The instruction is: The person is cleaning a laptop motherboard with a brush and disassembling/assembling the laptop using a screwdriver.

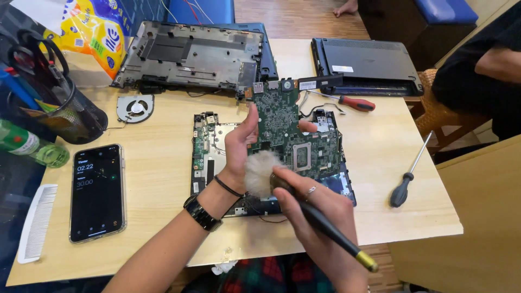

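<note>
Holding a green printed circuit board point(282, 127) upright above the middle of the pale wooden bench point(157, 179), the left hand point(239, 146) grips the board's left edge, thumb on the near face and fingertips point(307, 126) showing past the right side. The right hand point(317, 209) has its fingers clenched around the black handle of a fluffy grey-white dusting brush point(260, 173), whose bristles touch the lower left corner of the board; the handle's yellow tip points near and right. A black watch and a thin black band sit on the left wrist, and a ring on a right finger.

Beneath the board lies an opened black laptop base point(209, 157) with metal plates showing. Far on the bench rest a stripped grey laptop shell point(190, 54) on the left and a closed black laptop point(363, 62) on the right. A red-handled screwdriver point(353, 103) lies just near that laptop, and a black-handled screwdriver point(410, 176) lies well apart at the right edge. A small round cooling fan point(134, 107) sits left of the base. On the near left lie a black smartphone point(97, 190) with a lit screen and a white comb point(37, 222). A black mesh pen holder point(65, 108) with scissors stands far left, beside a green bottle point(32, 149).
</note>
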